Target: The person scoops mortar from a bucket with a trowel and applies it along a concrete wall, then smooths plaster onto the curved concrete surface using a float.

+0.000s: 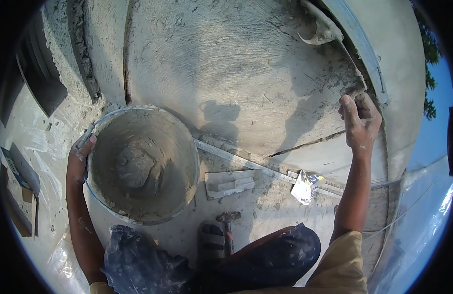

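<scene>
My left hand (83, 149) is closed on the left rim of a large round bucket (189, 157), whose inside is coated with grey mortar. A wet heap of mortar (134, 164) lies at its bottom. On the right, my right hand (361, 120) is raised against the wall's edge, fingers pinched on the lower end of a thin, mortar-smeared strip (352, 61). That strip runs up to a crumpled, pale, sheet-like piece (326, 30) hanging at the top. Rough grey plaster (221, 63) covers the wall in front of me.
A long straight bar (241, 161) lies along the wall's foot. Near it are a plastering float (231, 183) and a torn white packet (303, 188). A hammer (229, 216) stands beside my sandalled foot (210, 240). At far left is an open cardboard box (25, 196).
</scene>
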The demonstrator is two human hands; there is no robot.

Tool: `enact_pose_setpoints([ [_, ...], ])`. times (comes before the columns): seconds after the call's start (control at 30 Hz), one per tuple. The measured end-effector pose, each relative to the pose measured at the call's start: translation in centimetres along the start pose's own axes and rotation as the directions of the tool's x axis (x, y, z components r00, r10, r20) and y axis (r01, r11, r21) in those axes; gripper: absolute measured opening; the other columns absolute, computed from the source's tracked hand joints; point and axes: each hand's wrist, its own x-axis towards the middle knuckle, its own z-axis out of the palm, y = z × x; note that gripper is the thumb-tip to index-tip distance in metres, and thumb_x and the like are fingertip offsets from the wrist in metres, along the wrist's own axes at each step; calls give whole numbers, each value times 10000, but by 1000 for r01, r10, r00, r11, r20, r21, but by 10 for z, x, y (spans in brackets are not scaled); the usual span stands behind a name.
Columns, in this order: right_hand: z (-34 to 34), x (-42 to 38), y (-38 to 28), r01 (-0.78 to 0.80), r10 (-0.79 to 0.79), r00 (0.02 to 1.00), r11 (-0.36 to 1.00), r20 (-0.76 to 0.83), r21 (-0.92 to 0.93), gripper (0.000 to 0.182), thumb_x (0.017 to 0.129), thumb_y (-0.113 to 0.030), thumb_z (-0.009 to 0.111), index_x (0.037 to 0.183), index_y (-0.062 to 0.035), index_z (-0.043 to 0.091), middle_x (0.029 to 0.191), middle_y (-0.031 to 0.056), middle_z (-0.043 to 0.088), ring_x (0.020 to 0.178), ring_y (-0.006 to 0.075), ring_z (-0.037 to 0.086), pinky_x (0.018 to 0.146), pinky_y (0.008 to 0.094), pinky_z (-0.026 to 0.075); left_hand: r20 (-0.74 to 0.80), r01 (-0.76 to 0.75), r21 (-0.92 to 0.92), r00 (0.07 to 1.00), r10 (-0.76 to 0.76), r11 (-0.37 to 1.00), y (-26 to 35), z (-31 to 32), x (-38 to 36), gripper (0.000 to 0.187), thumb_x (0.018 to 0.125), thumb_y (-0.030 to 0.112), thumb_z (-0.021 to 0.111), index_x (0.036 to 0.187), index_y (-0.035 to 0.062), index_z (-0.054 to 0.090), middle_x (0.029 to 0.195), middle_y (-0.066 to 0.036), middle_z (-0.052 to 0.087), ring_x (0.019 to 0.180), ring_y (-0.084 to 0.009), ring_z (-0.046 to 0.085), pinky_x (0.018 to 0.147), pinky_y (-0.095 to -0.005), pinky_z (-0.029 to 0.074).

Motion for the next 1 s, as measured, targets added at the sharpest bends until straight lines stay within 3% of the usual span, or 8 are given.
enact_pose_setpoints([
  [0.27,29,-33,-21,100,-110,974,993,-199,-62,203,932,-122,702,1029,49,652,816,41,617,717,99,570,658,239,472,-21,19,-71,1000,-21,997,-1,3,0,573,916,277,690,1361,-48,535,1213,-139,654,1079,-209,637,963,-313,481],
  [0.43,80,-98,-35,-196,44,918,915,395,354,158,920,-117,709,933,24,638,824,38,623,691,81,535,616,220,426,-105,17,10,994,-16,1000,13,27,-11,508,908,261,714,1293,-46,590,1181,-127,670,1037,-189,639,932,-294,482],
  [0.57,141,-126,-16,-684,227,438,712,870,159,170,937,-140,675,883,17,638,690,83,626,540,122,559,498,264,441,-119,-29,72,992,37,997,16,48,-21,511,898,291,728,1282,-28,620,1143,-106,689,994,-172,637,916,-286,474],
  [0.7,160,-126,-3,-909,414,-97,334,905,-250,309,957,-277,655,927,30,685,673,101,625,493,161,567,435,285,429,-60,-35,226,997,50,974,27,53,-29,546,899,318,726,1331,9,602,1134,-108,696,995,-173,627,918,-291,466],
  [0.9,79,-109,41,-776,501,-189,451,845,-440,425,921,-384,683,922,40,682,674,117,624,491,170,555,400,293,410,-39,16,79,999,-13,997,10,24,-12,518,898,289,730,1292,-23,605,1134,-111,686,987,-173,642,902,-285,488],
  [0.93,57,-107,40,-774,640,-99,431,762,-463,398,926,-357,687,934,41,680,677,108,620,526,165,567,445,283,435,-34,43,21,999,-42,999,4,17,-8,511,902,280,727,1288,-29,601,1145,-106,679,992,-171,644,902,-283,494],
  [0.97,46,-104,8,-560,757,144,593,637,-578,344,924,-290,701,963,50,673,704,96,625,563,143,576,504,281,466,-61,51,-18,997,-52,999,5,14,-9,535,894,272,732,1309,-33,583,1173,-116,669,993,-174,645,909,-284,493],
  [1.0,35,-110,19,-554,681,190,669,707,-496,321,917,-261,709,972,54,672,704,93,622,570,136,572,518,278,468,-63,30,16,998,-29,999,4,15,-8,545,893,270,734,1317,-33,578,1176,-118,669,1002,-174,643,912,-285,491],
])
